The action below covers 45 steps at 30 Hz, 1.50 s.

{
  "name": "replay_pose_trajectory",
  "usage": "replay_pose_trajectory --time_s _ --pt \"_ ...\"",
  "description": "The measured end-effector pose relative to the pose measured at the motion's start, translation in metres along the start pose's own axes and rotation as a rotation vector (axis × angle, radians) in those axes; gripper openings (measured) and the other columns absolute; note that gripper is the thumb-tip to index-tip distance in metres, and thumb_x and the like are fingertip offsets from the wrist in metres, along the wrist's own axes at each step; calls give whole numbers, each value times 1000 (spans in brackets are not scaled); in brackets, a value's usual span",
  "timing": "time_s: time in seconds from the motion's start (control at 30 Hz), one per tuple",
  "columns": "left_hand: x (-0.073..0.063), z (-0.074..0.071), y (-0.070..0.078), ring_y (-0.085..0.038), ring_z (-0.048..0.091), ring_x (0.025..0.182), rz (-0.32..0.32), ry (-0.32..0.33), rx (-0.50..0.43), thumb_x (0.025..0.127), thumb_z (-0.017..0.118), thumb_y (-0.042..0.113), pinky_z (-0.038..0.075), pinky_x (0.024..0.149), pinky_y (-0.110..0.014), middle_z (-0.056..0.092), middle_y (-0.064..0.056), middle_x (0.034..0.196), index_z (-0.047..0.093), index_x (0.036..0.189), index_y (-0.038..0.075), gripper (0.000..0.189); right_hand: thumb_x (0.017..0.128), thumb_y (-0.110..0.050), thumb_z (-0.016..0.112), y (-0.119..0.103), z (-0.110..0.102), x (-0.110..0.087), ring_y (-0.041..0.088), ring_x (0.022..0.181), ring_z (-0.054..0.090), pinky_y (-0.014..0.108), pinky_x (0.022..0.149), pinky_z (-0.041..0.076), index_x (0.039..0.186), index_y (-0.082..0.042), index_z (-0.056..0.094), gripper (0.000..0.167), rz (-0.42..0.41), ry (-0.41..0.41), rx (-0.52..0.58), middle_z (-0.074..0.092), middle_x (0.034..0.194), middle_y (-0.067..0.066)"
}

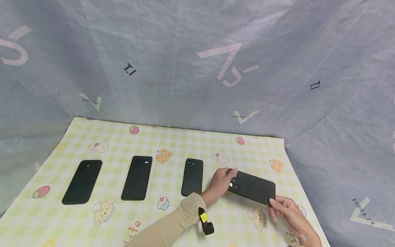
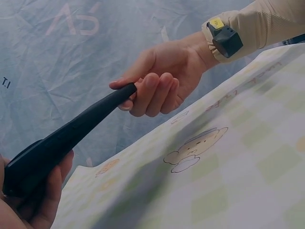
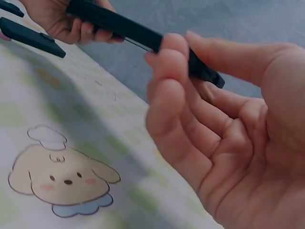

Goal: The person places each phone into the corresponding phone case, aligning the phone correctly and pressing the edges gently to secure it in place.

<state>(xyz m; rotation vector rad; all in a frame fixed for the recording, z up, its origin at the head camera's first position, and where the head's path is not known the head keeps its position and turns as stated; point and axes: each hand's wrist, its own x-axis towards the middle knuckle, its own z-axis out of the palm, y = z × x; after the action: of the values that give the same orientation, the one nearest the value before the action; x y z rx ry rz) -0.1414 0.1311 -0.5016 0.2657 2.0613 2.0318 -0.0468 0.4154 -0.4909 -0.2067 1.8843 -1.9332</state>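
Both hands hold a black phone (image 1: pixel 254 188) lengthwise between them, back side up, its camera lenses at the left end. My left hand (image 1: pixel 219 182) grips the camera end, thumb over the top near the lenses. At the opposite end, my right hand (image 1: pixel 290 213) pinches a corner between thumb and fingers. In the left wrist view the phone (image 2: pixel 76 129) is tilted and raised above the cloth, casting a shadow. The right wrist view shows the phone's edge (image 3: pixel 121 26), with the right fingers (image 3: pixel 174 102) curled at its near end.
Three more black phones lie face down in a row to the left: one (image 1: pixel 192 177) beside the left forearm, another (image 1: pixel 137 178) farther left, a third (image 1: pixel 82 181) at the far left. A green checked cloth (image 1: pixel 172 226) with cartoon prints covers the table. Grey printed fabric (image 1: pixel 172 68) hangs behind.
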Motion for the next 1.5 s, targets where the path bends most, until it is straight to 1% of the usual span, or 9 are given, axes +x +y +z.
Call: replay_pose_trajectory --time_s 0.17,0.4,0.57,0.73,0.83,1.1,1.2,1.33,1.5 --pt "-1 -1 -1 -9 48 69 9 -13 9 111 59 34 40 68 -24 49 6 70 60 76 9 43 118 -9 36 1 -3 1 21 77 67 29 90 47 105 -14 73 39 39 -44 -4 71 83 -2" --pt "0 -4 -1 -9 40 63 45 -15 63 110 61 33 34 65 -25 38 7 64 46 69 15 47 117 -8 38 -1 -6 3 14 79 70 31 90 52 120 -1 70 33 75 -77 -35 74 96 -1" --pt "2 -7 0 -9 40 64 67 -35 70 111 61 32 34 66 -25 36 7 63 44 69 15 48 117 -14 43 -9 -7 6 19 89 75 29 93 52 133 -6 69 31 122 6 -135 78 102 3" --pt "2 -7 2 -9 39 61 62 -74 67 110 62 33 34 64 -24 37 7 62 49 70 13 47 118 -27 46 -19 -7 15 4 115 68 23 101 49 146 5 59 44 190 139 -249 71 130 -2" --pt "1 -7 3 -8 39 60 64 -128 82 109 63 34 35 62 -23 39 8 63 55 72 13 44 118 -30 46 -25 -7 20 -1 120 63 25 103 49 148 8 57 50 205 161 -314 67 138 -5" --pt "-1 -10 4 -6 47 67 115 -300 197 111 59 40 40 69 -22 48 8 73 64 82 12 41 117 -17 47 -33 -5 27 19 91 67 32 87 49 108 6 67 32 134 -92 -356 68 94 -4" --pt "-1 -11 5 -6 46 66 99 -352 212 111 59 42 39 67 -22 48 8 71 67 83 14 40 115 -10 46 -31 -3 28 15 87 69 31 83 53 114 7 69 29 95 -185 -314 72 96 -4" --pt "-1 -13 8 -9 35 56 70 -424 216 111 59 42 32 57 -23 38 6 64 58 76 15 44 114 -3 43 -27 -2 29 9 90 71 28 83 55 119 9 69 29 63 -290 -239 76 100 -3" --pt "-1 -14 8 -9 34 54 66 -475 224 111 58 42 32 57 -23 37 7 62 57 75 16 44 113 0 43 -19 3 33 7 85 69 27 82 55 115 11 69 28 36 -369 -189 71 86 3"
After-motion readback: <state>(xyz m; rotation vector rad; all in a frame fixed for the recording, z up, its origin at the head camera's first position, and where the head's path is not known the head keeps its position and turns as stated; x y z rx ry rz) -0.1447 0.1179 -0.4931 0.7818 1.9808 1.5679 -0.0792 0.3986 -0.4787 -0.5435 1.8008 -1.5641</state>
